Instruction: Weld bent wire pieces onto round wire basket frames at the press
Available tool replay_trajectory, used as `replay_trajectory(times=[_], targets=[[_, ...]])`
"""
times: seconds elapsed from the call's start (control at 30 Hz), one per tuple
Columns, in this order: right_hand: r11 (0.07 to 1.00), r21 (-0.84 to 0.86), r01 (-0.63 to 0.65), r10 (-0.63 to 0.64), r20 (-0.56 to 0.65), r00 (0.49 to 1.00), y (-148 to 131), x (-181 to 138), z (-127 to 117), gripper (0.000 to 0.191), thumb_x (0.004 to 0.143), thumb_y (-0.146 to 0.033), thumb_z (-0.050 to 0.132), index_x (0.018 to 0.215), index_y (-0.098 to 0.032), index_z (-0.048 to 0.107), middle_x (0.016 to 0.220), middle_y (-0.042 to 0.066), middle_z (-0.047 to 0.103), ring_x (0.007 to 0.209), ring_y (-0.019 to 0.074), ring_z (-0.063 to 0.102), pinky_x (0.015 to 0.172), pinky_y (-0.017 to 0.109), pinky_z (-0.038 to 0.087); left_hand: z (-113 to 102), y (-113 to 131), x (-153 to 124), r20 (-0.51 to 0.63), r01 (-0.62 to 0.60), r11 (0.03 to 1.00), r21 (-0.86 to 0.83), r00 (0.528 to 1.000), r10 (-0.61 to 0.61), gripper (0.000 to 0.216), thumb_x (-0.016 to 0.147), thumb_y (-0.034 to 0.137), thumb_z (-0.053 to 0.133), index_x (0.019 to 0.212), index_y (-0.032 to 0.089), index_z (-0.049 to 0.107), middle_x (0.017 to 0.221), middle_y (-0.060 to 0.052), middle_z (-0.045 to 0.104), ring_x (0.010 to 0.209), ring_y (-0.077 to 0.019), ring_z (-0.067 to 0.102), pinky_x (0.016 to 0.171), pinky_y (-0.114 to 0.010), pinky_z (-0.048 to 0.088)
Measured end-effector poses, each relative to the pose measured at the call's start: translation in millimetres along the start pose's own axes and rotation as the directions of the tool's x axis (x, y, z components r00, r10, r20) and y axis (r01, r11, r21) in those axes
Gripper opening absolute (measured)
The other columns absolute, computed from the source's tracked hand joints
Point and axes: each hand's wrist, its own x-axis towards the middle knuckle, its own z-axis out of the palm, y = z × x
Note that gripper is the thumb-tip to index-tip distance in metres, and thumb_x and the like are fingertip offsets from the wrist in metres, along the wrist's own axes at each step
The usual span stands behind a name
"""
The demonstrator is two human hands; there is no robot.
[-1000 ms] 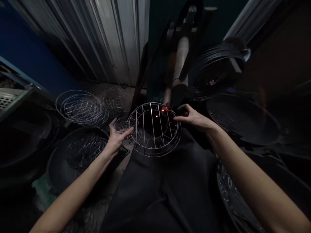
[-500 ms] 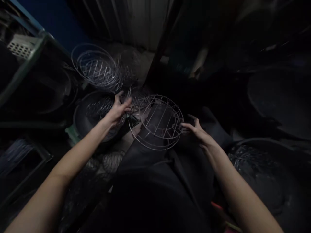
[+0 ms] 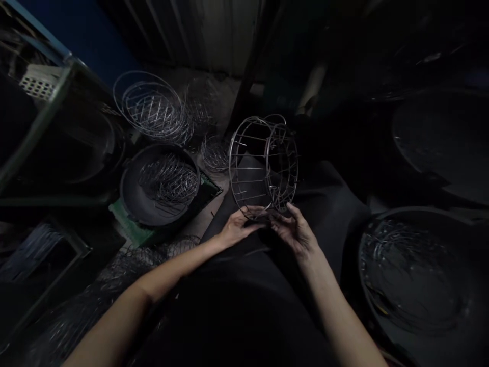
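A round wire basket frame (image 3: 249,168), made of rings joined by short cross wires, stands on its side above my lap. My left hand (image 3: 239,227) grips its lower left rim, fingers reaching in under the ring. At the lower right rim, my right hand (image 3: 296,232) is closed on the wires with the thumb up along the outer edge. Some fingertips of both hands are lost in shadow behind the wire. Dark cloth (image 3: 324,199) covers my legs beneath the frame.
A black basin (image 3: 132,191) holding bent wire pieces rests on a green crate (image 3: 133,229). Stacked wire rings (image 3: 153,109) lie behind it, with a wire bundle (image 3: 216,153) nearby. Another dark basin (image 3: 428,311) with wires stands at right. A metal rack (image 3: 57,97) is at left.
The wire frame has turned from lying nearly flat to standing on its side. My left hand has come from open beside it to gripping its lower rim; my right hand has moved lower.
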Motion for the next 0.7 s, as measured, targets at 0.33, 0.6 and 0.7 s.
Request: replay_trajectory(times=[0.33, 0.6, 0.7], targets=[[0.969, 0.209, -0.133, 0.116, 0.091, 0.989, 17.5, -40.9, 22.6, 0.035, 0.086, -0.047, 0.053, 0.097, -0.015, 0.058, 0.093, 0.009, 0.067, 0.087, 0.0150, 0.066, 0.072, 0.024, 0.056, -13.5, 33.9, 20.0, -0.194, 0.040, 0.999, -0.012, 0.980, -0.041, 0.023, 0.084, 0.028, 0.059, 0.104, 0.018, 0.057, 0.087, -0.003, 0.070, 0.081, -0.0134, 0.068, 0.079, -0.028, 0.054], [0.402, -0.769, 0.498, -0.400, 0.342, 0.850, 20.8, -113.5, 7.1, 0.021, 0.083, -0.039, 0.059, 0.098, -0.024, 0.061, 0.097, 0.008, 0.068, 0.094, 0.0225, 0.064, 0.085, 0.039, 0.051, -28.2, 87.8, 46.7, 0.015, 0.078, 0.996, 0.034, 0.997, -0.078, 0.041, 0.081, 0.014, 0.056, 0.120, 0.021, 0.046, 0.084, 0.001, 0.064, 0.076, -0.0097, 0.063, 0.074, -0.022, 0.050], [-0.380, -0.665, 0.642, -0.528, 0.726, 0.440, -17.7, -114.4, 25.6, 0.019, 0.086, -0.021, 0.050, 0.102, -0.024, 0.059, 0.111, 0.009, 0.064, 0.106, 0.0239, 0.058, 0.095, 0.042, 0.042, -30.6, 103.4, 60.0, 0.161, -0.017, 1.000, 0.015, 0.987, 0.014, 0.048, 0.080, 0.011, 0.054, 0.125, 0.020, 0.042, 0.093, -0.001, 0.063, 0.080, -0.0102, 0.063, 0.076, -0.022, 0.050]])
